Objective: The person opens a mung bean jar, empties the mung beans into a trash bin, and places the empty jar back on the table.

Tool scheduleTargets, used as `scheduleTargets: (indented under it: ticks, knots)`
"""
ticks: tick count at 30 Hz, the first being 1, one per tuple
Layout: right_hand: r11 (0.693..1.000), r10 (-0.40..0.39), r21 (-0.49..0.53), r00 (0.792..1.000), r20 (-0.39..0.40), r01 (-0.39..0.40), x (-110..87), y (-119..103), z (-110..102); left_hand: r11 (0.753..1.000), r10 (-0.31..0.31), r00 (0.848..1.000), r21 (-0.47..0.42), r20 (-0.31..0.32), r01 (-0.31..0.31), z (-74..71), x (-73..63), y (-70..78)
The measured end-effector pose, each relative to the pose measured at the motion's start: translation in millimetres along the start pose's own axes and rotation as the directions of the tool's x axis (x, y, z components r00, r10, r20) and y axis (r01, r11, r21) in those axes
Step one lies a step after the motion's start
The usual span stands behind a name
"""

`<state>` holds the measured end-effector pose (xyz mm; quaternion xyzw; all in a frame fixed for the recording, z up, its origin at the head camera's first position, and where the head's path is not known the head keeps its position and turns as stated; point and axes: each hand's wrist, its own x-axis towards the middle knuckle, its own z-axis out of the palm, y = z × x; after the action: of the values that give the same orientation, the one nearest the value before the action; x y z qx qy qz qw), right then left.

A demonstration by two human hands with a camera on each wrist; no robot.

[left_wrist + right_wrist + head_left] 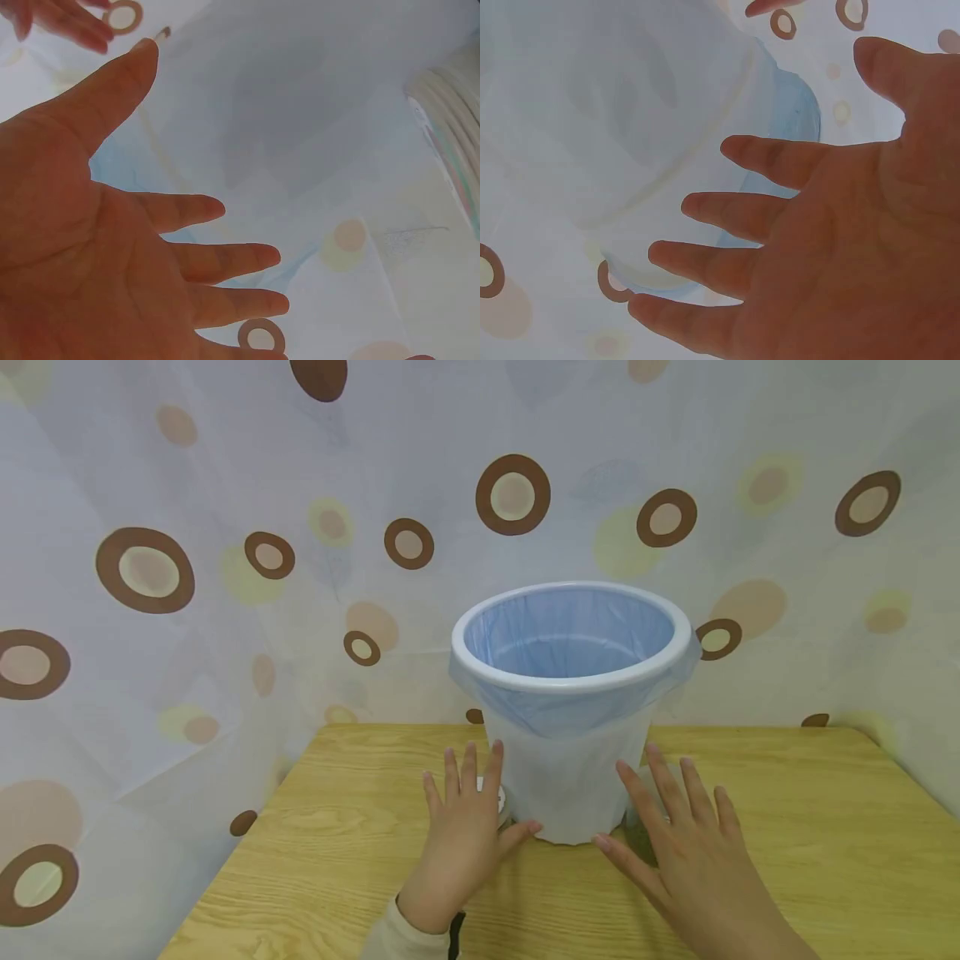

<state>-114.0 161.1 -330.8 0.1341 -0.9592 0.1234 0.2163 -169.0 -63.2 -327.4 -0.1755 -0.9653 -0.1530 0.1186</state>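
Observation:
A white trash bin [570, 777] stands upright on the wooden table, its rim lined with a thin blue plastic bag [577, 710] folded over the outside. To the front left of the bin, my left hand [461, 835] has its fingers straight and spread, holding nothing. My right hand [693, 864] mirrors it at the front right, likewise spread and without anything in it. Both palms face the bin's pale wall [630, 112] in the wrist views. Whether any fingertip touches the bin, I cannot tell.
Partly hidden behind the left hand is a small white round-topped object [492, 799]. A grey-green object [640, 835] shows between the bin and the right hand, its kind unclear. Patterned sheeting [225, 468] with brown circles hangs behind the wooden table [315, 860].

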Motion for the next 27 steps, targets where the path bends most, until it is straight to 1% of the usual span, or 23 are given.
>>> scheduleTargets:
  ticks: [7,10,16,19,24,27]
  knots:
    - [0.999,0.017,0.032,1.0,0.02,-0.018,0.9,-1,0,1.0,-0.004,1.0,-0.017,0.027,0.005,4.7,4.6,-7.8]
    - [0.999,0.02,0.041,1.0,0.02,-0.02,1.6,-1,-1,1.0,-0.02,0.999,-0.019,0.038,0.02,7.1,7.1,-10.2]
    - [0.999,0.011,0.043,1.0,-0.001,-0.011,1.6,0,1,0.998,-0.058,0.996,0.004,0.064,0.057,13.3,13.2,-15.2]
    - [0.999,0.005,0.042,1.0,-0.008,-0.004,1.2,0,2,0.998,-0.066,0.996,-0.002,0.067,0.067,15.9,14.7,-17.4]
    - [1.0,0.004,0.029,1.0,0.0,-0.004,1.8,0,2,0.997,-0.071,0.996,-0.008,0.057,0.072,22.1,16.4,-21.7]
    - [1.0,0.012,0.02,1.0,0.019,-0.012,2.5,-1,2,0.994,-0.107,0.99,-0.027,0.087,0.109,26.4,18.4,-24.8]
